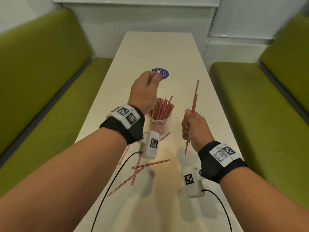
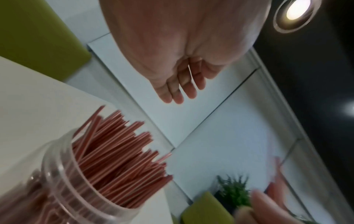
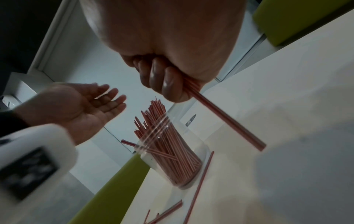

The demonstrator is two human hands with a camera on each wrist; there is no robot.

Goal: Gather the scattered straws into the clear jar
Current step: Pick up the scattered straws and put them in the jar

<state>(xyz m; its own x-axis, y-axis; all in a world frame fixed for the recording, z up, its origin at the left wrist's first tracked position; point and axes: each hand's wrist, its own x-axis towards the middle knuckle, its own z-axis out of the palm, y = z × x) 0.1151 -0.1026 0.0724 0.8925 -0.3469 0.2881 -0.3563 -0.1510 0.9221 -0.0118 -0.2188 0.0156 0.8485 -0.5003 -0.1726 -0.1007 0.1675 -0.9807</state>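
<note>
From the head view, the jar (image 1: 158, 120) stands on the surface (image 1: 160, 51), packed with upright straws (image 1: 161, 108). The left hand (image 1: 144, 91) hovers above and just left of the jar, its grip loose and holding nothing. The right hand (image 1: 194, 128), to the right of the jar, has its grip clamped on a few held straws (image 1: 195, 96) that stick up past the thumb. Loose straws (image 1: 150, 164) lie on the surface nearer the person than the jar, and a purple sticker (image 1: 163, 73) lies beyond it. In the left wrist view, the left hand's fingers (image 2: 179, 89) are relaxed and apart above the jar (image 2: 63, 174). In the right wrist view, the right hand's fingers (image 3: 162, 80) curl round the held straws (image 3: 226, 118) above the jar (image 3: 168, 153), the left hand (image 3: 76, 106) is open-palmed beside it, and loose straws (image 3: 201, 181) lie by its base.
</note>
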